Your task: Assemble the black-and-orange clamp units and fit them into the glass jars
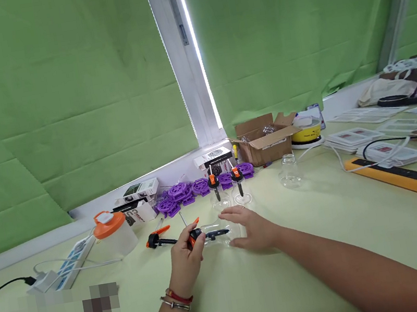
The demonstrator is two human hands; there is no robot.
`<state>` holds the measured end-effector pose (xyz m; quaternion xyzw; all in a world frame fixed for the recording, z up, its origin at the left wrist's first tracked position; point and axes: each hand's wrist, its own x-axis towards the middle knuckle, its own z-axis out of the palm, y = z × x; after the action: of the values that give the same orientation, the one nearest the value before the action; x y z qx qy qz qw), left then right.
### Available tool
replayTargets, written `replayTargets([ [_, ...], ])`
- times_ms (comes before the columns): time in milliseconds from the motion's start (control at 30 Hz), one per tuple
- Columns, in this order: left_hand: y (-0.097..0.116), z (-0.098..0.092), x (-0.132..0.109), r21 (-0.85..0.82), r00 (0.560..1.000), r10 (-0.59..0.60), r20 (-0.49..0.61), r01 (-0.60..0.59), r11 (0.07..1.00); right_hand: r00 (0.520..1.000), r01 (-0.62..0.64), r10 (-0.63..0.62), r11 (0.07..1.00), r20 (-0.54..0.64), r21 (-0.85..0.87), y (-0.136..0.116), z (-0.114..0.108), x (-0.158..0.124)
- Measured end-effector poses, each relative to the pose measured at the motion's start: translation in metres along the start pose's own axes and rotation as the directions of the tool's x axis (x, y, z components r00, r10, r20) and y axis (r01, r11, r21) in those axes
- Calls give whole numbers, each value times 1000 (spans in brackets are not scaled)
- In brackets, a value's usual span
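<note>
My left hand (187, 254) is closed, its thumb and fingers gripping a black-and-orange pump head (195, 235) with a thin metal rod. The pump's black stem lies inside a clear bottle (219, 226) held on its side, neck toward my left hand. Curved around the bottle's wide base are the fingers and thumb of my right hand (249, 228). Left of my left hand, another black-and-orange pump head (158, 239) lies on the table. Just behind my hands stand two upright clear bottles, one on the left (220, 201) and one on the right (242, 197), both fitted with pump heads.
Purple plastic reels (179, 195) and printed boxes (138, 209) line the back. An open cardboard box (266, 144) stands behind a clear bottle (291, 177). At left are an orange-lidded jug (113, 231) and power strip (75, 262); at right, an orange-and-black bar (406, 180).
</note>
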<state>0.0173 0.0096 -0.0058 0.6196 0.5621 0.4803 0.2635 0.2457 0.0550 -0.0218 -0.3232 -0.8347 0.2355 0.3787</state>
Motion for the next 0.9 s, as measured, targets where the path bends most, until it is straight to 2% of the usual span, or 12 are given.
replayTargets([
  [100,0,1,-2,25,999,50,-14,-50,998,1000,-9,8,1000,-7,-29,-3,9,-1],
  [267,-3,5,0,-86,991,135,-11,-135,987,998,-58,59,998,-17,35,7,22,2],
  [333,-8,3,4,-5,980,185,-73,-186,983,994,-112,112,992,6,63,11,27,4],
  [400,-15,-6,11,203,955,243,-171,-207,957,988,-157,156,987,16,39,11,33,7],
  [500,-30,-28,23,556,910,297,-290,-92,826,981,-192,195,977,21,-90,8,42,16],
  [567,-41,-43,30,667,890,232,-393,102,738,970,-229,240,954,35,-192,5,48,26],
  [633,-51,-54,34,684,876,137,-462,254,684,953,-276,299,922,45,-272,3,53,37],
  [700,-59,-59,37,671,876,38,-480,339,659,935,-318,351,893,52,-319,3,58,48],
  [800,-66,-60,39,655,892,-75,-446,383,651,921,-348,388,870,47,-349,6,64,62],
  [900,-68,-59,41,658,904,-101,-416,376,652,926,-343,378,865,25,-366,11,70,73],
])
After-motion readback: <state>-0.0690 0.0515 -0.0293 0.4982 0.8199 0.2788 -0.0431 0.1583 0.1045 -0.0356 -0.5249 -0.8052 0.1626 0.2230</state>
